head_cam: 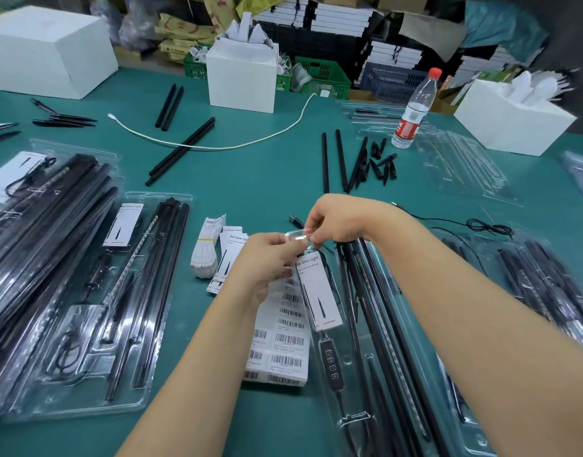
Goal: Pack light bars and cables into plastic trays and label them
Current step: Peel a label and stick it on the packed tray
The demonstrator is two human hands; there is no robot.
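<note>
Your left hand (267,255) and right hand (333,219) both pinch the top edge of the clear tray (359,374), steadying it to seat the label card (316,291) (light bars (382,308) lie packed just beside that card).

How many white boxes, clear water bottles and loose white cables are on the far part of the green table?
White cardboard boxes: 3
Clear plastic water bottle with red cap: 1
Thin white cable: 1
Total: 5
</note>
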